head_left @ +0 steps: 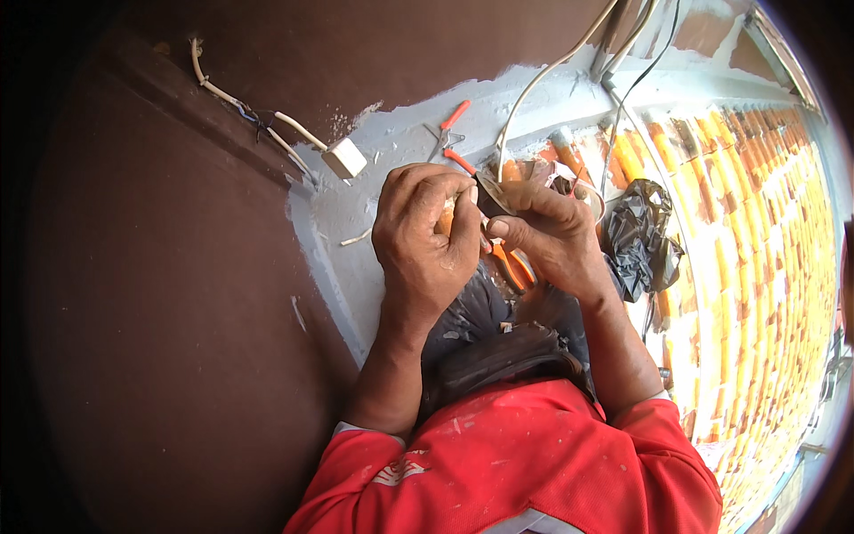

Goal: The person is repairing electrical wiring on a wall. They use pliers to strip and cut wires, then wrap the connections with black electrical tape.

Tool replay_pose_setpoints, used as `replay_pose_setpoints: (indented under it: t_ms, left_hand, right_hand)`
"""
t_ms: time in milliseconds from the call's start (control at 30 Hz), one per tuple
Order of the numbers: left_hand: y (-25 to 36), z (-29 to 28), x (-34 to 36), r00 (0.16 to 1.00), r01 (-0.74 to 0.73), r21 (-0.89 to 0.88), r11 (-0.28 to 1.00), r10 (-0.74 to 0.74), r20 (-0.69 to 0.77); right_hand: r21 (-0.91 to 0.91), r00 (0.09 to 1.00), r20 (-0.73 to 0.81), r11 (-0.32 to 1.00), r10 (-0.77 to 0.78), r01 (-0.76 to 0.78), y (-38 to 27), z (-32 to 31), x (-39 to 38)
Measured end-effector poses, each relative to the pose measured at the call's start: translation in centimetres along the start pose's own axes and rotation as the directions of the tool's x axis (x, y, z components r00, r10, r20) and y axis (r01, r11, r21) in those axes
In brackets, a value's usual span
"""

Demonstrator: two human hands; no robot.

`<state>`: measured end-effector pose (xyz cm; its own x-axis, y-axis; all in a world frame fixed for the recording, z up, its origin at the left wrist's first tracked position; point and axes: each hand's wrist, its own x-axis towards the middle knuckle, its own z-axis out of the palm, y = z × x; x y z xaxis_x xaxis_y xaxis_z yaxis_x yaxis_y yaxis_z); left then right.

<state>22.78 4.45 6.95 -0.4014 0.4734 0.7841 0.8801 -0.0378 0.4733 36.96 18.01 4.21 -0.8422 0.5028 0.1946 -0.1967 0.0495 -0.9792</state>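
Observation:
My left hand [425,227] is closed, its thumb and forefinger pinched together at the tips. Whatever lies in that pinch is too small to make out. Close beside it, my right hand [559,238] grips a dark, round-edged thing [492,196] between thumb and forefinger; it may be a roll of black tape, partly hidden by the fingers. Below the hands, near my legs, are orange-and-black handled pliers [512,269]. Just beyond the hands, a red-handled hand tool [452,135] lies spread on the grey ledge.
A brown wall [169,311] fills the left side. From it hangs a white box [344,158] on cables with taped joints. White cables [544,76] loop down at the top. A crumpled black plastic bag [639,238] lies at right, on the sunlit tiled roof [747,267].

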Motion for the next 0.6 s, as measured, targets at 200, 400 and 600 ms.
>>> replay_pose_setpoints:
  t_ms: [200,400,600]
  left_hand:
    - [-0.5,0.0,-0.5,0.818,0.554,-0.725,0.408,-0.429,0.383]
    - [-3.0,1.5,-2.0,0.787,0.575,-0.782,0.24,-0.422,0.45]
    - [-3.9,1.9,-2.2,0.693,0.592,-0.805,-0.045,-0.48,0.537]
  right_hand:
    - [-0.261,0.964,0.047,0.928,-0.262,0.266,-0.3,0.0,0.1]
    - [-0.079,0.961,-0.139,0.97,-0.24,0.231,-0.3,1.2,-0.2]
    - [-0.144,0.95,-0.123,0.952,-0.288,0.27,1.0,0.5,-0.1]
